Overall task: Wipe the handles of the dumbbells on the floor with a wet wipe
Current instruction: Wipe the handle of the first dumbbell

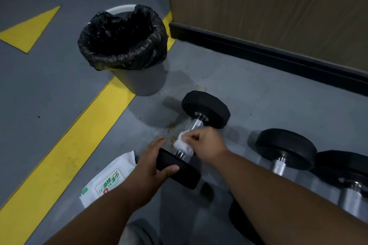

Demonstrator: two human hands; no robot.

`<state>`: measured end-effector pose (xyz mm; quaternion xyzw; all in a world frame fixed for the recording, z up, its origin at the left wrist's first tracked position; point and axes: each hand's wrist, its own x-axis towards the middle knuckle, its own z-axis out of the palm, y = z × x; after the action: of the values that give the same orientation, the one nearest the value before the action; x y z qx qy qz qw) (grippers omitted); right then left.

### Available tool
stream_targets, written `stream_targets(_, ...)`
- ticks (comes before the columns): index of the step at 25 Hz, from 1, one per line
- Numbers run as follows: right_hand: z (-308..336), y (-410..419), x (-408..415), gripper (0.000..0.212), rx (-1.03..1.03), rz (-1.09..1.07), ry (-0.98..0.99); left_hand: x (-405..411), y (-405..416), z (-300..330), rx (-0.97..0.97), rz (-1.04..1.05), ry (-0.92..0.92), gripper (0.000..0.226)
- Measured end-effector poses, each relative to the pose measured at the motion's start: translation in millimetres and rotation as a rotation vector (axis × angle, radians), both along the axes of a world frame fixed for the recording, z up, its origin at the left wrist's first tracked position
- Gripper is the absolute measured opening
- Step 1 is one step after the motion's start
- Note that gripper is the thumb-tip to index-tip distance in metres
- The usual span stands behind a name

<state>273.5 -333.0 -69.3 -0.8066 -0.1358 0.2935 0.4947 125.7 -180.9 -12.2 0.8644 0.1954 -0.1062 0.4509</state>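
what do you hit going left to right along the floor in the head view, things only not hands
wipes pack → bin → dumbbell being wiped → second dumbbell → third dumbbell

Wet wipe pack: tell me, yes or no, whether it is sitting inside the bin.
No. The wet wipe pack lies on the floor beside the left hand, apart from the bin.
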Motion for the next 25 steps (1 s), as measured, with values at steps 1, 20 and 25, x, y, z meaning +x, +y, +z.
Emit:
stream_targets(1,0.2,1.1,14.5,0.012,-0.028,-0.085,-0.038,-1.9,0.0,1.9,-0.01,0.022,0.002,0.083)
stream_targets(20,3.3,9.3,-36.3,0.013,0.111,-0.067,0.106,5.0,-7.7,0.0,0.247,0.001,0.098,0.125)
stream_targets(25,4.2,11.8,13.0,0.012,0.01,-0.213,-0.005,3.7,-10.1,3.7,0.259,0.022,0.088,0.122)
